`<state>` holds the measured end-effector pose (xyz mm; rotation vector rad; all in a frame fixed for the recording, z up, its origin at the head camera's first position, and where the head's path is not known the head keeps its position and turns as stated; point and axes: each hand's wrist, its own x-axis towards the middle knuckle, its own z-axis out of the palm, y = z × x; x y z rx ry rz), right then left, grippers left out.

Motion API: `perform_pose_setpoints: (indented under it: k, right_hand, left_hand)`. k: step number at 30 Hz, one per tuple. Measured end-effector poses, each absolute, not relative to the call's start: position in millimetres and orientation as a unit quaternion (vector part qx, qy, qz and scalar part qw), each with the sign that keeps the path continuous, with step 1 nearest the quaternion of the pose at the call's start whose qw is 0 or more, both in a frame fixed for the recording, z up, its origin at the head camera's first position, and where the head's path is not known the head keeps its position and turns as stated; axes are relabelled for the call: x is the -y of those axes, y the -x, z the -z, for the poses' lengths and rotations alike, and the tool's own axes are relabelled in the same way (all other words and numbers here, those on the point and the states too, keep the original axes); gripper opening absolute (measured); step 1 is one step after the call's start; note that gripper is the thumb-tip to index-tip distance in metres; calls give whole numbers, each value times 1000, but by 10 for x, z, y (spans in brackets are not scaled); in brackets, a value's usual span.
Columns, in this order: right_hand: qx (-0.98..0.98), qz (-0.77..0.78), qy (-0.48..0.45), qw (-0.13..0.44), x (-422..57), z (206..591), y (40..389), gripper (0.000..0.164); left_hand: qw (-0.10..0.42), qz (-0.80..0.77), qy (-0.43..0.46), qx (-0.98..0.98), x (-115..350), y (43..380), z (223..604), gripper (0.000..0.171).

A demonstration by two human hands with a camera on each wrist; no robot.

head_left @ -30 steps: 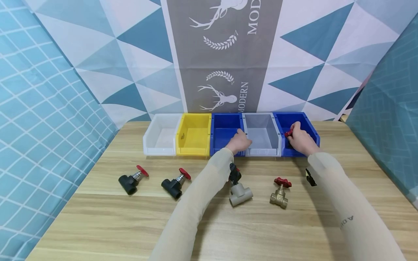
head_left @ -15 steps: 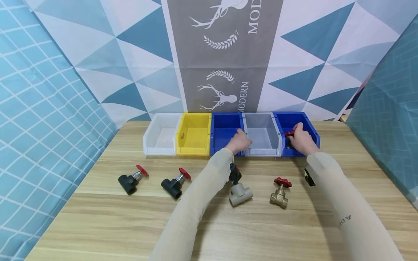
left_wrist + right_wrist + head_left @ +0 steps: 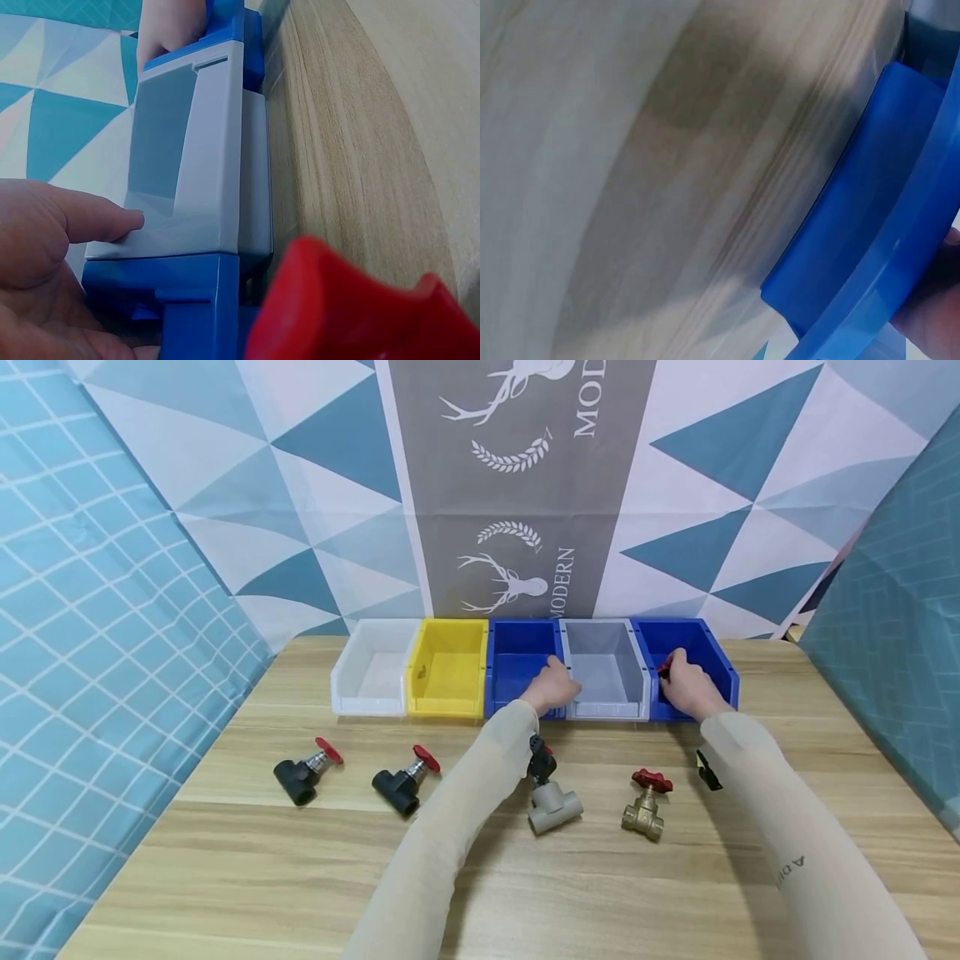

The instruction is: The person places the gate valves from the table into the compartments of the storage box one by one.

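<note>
The right hand (image 3: 693, 685), fingers curled, pinches a red valve handle (image 3: 664, 669) inside the rightmost blue bin (image 3: 686, 635) — probably its easiest grip. The left hand (image 3: 552, 685) grips where the gray bin (image 3: 594, 639) and middle blue bin (image 3: 517, 647) meet — likely steadying them.

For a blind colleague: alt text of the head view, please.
The right hand holds a red item in the rightmost blue bin; the left hand grips where the middle blue bin and gray bin meet. Four valves lie on the table.
</note>
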<state>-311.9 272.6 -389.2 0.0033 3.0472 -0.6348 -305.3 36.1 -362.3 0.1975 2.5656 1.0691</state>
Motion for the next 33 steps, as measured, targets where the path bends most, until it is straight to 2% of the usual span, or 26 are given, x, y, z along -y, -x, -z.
perform_pose_setpoints:
  k: [8,33]
  right_hand:
    - [-980,199,11,-9,-2711,3875,3113,28]
    - [-980,198,16,-7,-2716,3898,3074,33]
  left_hand:
    - [171,-374,-67,-909,-369,3045,3614,72]
    - [163,-369,-67,-913,-380,3023,3621,70]
